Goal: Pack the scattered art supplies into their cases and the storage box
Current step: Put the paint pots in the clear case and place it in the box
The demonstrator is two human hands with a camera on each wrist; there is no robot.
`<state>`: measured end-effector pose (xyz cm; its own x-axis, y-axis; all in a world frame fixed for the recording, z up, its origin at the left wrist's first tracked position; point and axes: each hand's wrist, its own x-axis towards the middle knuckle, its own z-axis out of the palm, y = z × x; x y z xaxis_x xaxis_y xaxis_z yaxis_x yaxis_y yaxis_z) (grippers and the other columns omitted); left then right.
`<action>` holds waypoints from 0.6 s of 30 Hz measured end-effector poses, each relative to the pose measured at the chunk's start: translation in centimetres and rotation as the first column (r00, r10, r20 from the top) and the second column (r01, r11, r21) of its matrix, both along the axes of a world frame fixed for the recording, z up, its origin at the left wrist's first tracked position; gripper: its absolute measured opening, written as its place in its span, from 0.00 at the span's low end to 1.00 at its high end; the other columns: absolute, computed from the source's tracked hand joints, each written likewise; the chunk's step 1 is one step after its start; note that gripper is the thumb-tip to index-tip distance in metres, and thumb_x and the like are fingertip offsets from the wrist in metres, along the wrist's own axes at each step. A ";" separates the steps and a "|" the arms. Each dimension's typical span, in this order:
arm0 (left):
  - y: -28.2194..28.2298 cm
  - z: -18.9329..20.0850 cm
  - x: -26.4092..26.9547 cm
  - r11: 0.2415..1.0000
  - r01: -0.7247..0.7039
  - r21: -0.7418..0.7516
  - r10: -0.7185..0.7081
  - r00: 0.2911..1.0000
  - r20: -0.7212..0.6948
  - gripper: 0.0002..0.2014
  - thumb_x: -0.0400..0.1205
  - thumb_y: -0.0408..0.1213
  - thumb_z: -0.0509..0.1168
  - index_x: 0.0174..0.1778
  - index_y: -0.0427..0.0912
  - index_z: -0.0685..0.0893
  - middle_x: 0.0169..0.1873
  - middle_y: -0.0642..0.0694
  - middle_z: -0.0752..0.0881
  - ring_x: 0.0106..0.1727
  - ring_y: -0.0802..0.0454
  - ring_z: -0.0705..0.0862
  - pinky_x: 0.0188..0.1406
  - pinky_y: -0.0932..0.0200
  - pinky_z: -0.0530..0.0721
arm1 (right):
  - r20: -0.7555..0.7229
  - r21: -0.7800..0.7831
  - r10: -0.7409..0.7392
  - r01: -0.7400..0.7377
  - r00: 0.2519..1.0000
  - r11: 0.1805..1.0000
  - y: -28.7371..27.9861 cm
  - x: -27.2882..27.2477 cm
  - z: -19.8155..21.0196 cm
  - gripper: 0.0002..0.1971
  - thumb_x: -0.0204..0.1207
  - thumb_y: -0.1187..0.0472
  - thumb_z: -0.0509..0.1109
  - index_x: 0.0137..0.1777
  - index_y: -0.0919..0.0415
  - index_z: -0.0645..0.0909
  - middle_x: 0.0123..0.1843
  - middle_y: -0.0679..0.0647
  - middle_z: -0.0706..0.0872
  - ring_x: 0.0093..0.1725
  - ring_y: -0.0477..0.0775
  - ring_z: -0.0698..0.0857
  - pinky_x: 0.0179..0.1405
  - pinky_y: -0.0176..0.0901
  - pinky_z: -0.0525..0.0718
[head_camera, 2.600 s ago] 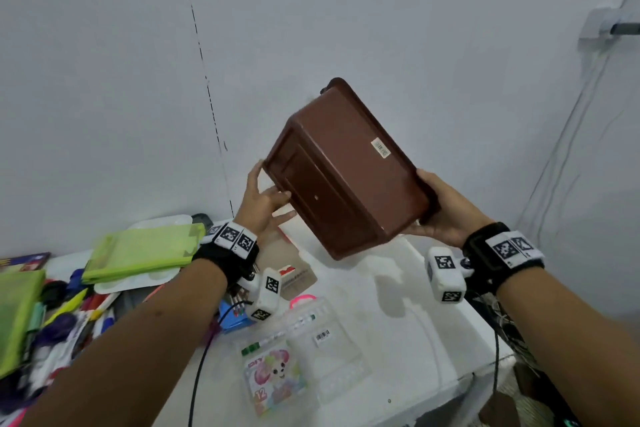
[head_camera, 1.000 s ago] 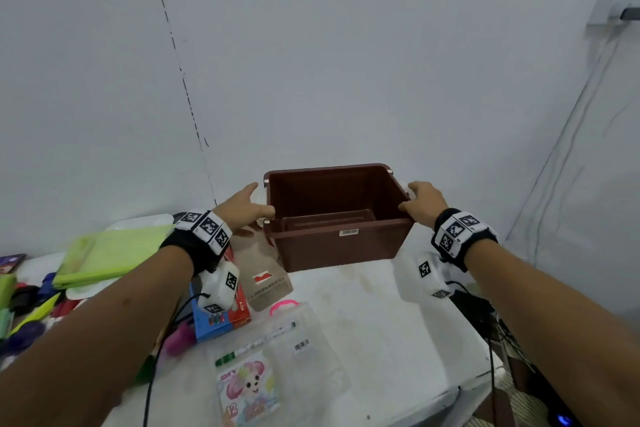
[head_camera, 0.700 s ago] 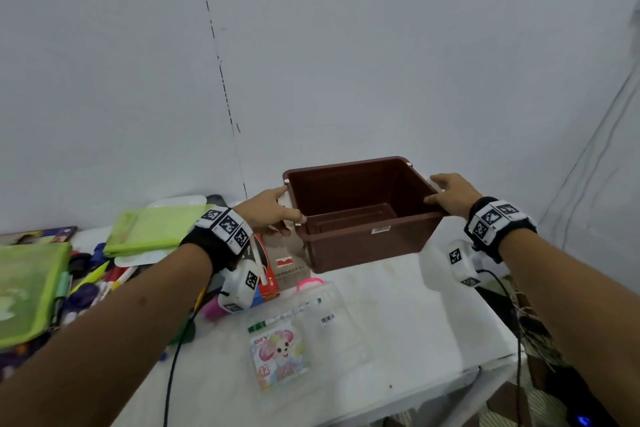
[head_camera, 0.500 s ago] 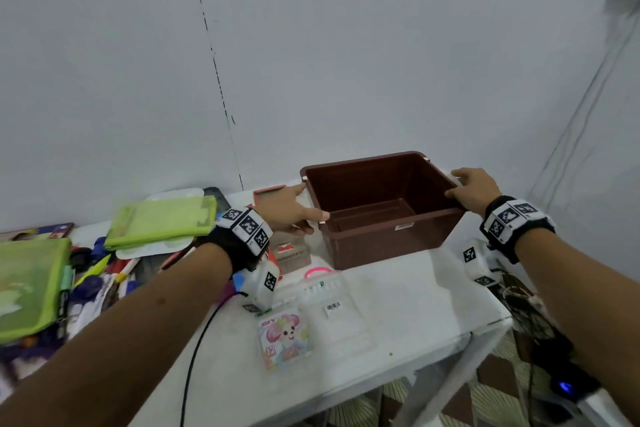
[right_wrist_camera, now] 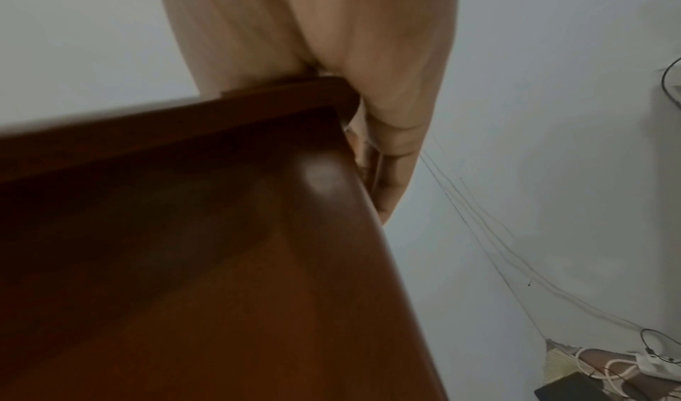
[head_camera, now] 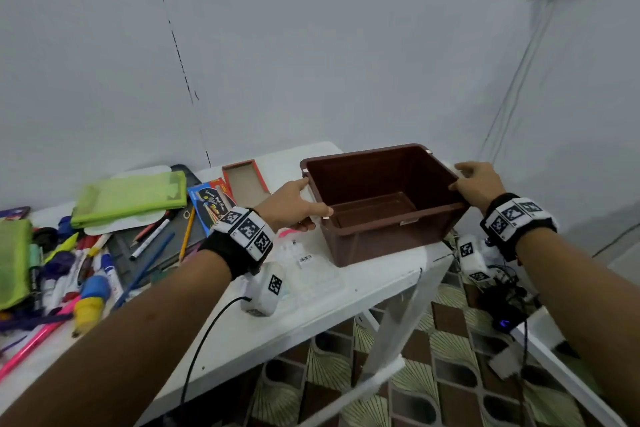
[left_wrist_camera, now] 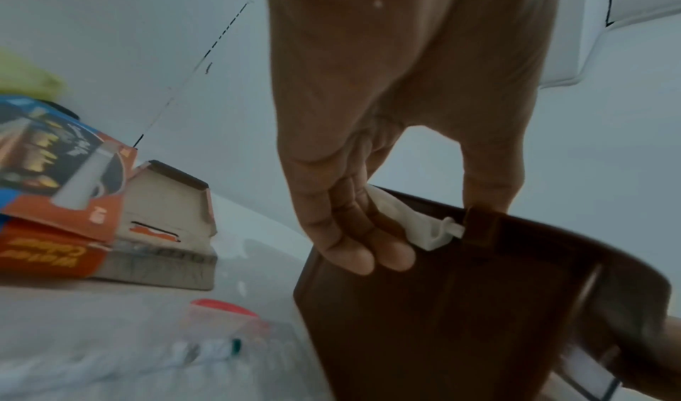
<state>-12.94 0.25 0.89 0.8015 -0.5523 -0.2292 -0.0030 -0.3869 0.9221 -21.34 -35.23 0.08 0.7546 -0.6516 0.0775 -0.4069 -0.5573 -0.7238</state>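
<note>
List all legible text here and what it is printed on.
"Water Colour", seen upside down in the left wrist view: orange and blue box.
Cursive lettering on its blue face: too blurred.
Barcode sticker on clear pouch: too small.
White label on brown storage box: unreadable.

Brown storage box (head_camera: 381, 204) gapes open on top, nothing inside blocking entry. Left of it, an open carton (head_camera: 246, 180) and clear pouch (head_camera: 308, 267) crowd the counter (head_camera: 346, 298); pens (head_camera: 86, 267) clutter further left.
</note>
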 end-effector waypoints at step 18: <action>6.6 -0.2 -0.7 0.931 -0.358 -0.072 0.361 0.932 0.040 0.26 0.82 0.37 0.69 0.75 0.41 0.69 0.41 0.43 0.83 0.19 0.59 0.84 0.39 0.40 0.90 | -0.097 -0.040 0.093 -0.097 0.991 0.994 7.0 3.3 1.1 0.25 0.76 0.59 0.72 0.73 0.64 0.77 0.70 0.64 0.81 0.70 0.64 0.80 0.70 0.48 0.74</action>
<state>-13.65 6.87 0.72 0.9589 -0.2370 -0.1561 0.0770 -0.3123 0.9469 -18.09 -28.19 1.15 0.8181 -0.5743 0.0294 -0.4165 -0.6271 -0.6582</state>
